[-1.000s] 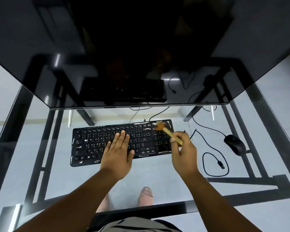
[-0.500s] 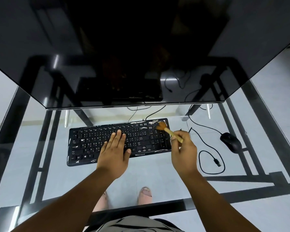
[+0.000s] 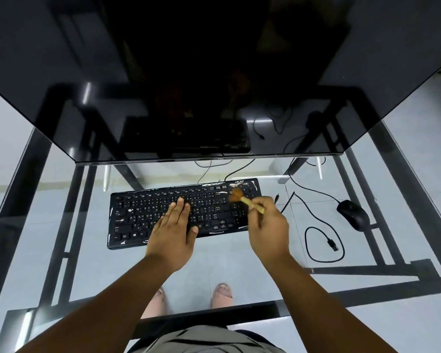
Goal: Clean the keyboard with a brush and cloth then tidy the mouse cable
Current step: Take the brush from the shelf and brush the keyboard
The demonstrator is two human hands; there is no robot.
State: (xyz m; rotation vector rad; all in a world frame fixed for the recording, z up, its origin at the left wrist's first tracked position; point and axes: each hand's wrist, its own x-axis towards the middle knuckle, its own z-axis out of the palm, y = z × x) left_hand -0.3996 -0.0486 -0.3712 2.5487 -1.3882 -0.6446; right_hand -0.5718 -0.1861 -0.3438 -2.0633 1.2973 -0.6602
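Head view, looking down through a glass tabletop (image 3: 239,256) on a black frame. A black keyboard (image 3: 143,215) lies flat near the middle of the tabletop, its long side parallel to the near edge, with pale smears on several keys and along its borders. The left hand (image 3: 175,231) rests palm-down on the keys right of centre, fingers straight and close together, thumb spread toward the right. The right hand (image 3: 269,225) hovers over the keyboard's right end, its grip pinched around the pale wooden handle of a small brush (image 3: 242,198); the brown bristles point up-left and meet the keys near the upper right corner, just below the maker's logo. Right of the keyboard, well apart from it, sits a black mouse (image 3: 353,214). Its mouse cable (image 3: 313,192) runs loosely toward the back of the tabletop. Between keyboard and mouse a second black cable (image 3: 308,240) forms a loose loop ending in a free plug. A large dark monitor (image 3: 214,72) overhangs the far half of the scene, mirroring the keyboard and cables. Two feet (image 3: 222,294) show through the glass.
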